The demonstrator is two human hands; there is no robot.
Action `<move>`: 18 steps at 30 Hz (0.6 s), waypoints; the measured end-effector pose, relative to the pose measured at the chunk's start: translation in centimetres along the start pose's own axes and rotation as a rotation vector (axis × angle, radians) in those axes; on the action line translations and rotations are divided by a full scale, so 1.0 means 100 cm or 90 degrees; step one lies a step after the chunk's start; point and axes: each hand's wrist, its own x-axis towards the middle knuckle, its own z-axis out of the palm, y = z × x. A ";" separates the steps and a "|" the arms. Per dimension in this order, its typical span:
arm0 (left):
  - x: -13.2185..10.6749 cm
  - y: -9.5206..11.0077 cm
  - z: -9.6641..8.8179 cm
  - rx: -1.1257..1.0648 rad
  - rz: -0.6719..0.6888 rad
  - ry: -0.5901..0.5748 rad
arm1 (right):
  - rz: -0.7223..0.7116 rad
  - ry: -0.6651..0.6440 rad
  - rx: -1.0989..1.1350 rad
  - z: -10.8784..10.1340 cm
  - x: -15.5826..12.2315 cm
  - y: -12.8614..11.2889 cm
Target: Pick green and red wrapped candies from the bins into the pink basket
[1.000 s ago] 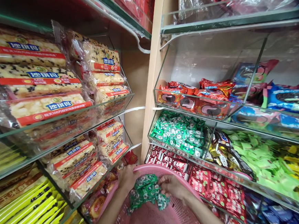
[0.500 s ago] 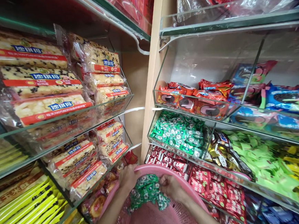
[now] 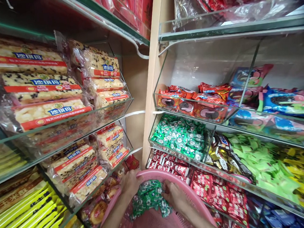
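Note:
A pink plastic basket (image 3: 156, 172) with perforated sides is at the bottom centre, with a heap of small green-wrapped candies (image 3: 148, 198) against its far side. My left hand (image 3: 129, 184) is closed over the basket's far-left rim, to the left of the heap. Inside the basket, my right hand (image 3: 174, 194) has its fingers curled in against the heap's right edge, closed on green-wrapped candies. Its fingertips are partly hidden.
Just beyond the basket, a glass shelf bin holds more green candies (image 3: 178, 136). Red packets (image 3: 216, 196) lie below it. Packaged sachima bars (image 3: 44, 83) fill the left shelves. A wooden post (image 3: 149, 75) and glass shelf edges (image 3: 240, 26) stand around.
The view has shifted slightly, so the shelves sit a little further left. My right hand's fingers have moved slightly at the green candies; my left hand stays at the rim.

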 end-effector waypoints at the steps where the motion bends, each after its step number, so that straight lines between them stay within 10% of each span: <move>1: 0.000 0.000 0.001 -0.002 0.001 0.001 | -0.014 -0.003 -0.045 -0.003 -0.002 -0.004; 10: 0.002 -0.010 0.009 -0.029 0.020 0.030 | -0.147 0.055 -0.162 -0.113 -0.008 -0.095; 18: -0.002 -0.008 0.003 0.015 0.027 0.032 | -0.267 0.119 -0.604 -0.199 0.044 -0.103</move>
